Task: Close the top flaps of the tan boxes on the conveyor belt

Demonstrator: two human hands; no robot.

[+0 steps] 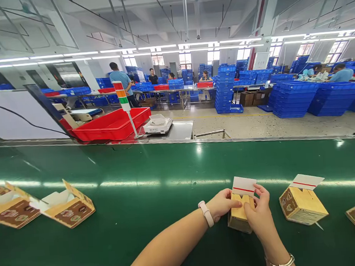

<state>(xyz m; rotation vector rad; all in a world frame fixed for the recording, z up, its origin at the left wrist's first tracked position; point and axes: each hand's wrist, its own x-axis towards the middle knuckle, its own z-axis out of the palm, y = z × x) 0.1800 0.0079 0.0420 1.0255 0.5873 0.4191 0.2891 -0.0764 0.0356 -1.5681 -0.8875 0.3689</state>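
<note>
On the green surface, a yellow box is sitting between a similar box near its right and an open box well apart on the left. The left hand, partly closed, is holding its left side, thumb on top; the right hand, likewise half-curled, is gripping its right side beside the white flap.

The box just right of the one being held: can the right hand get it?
Probably yes: the neighbour box looks close, and only bare green belt lies between. The right hand is busy on the held box, though, so it would need to let go first.
</note>
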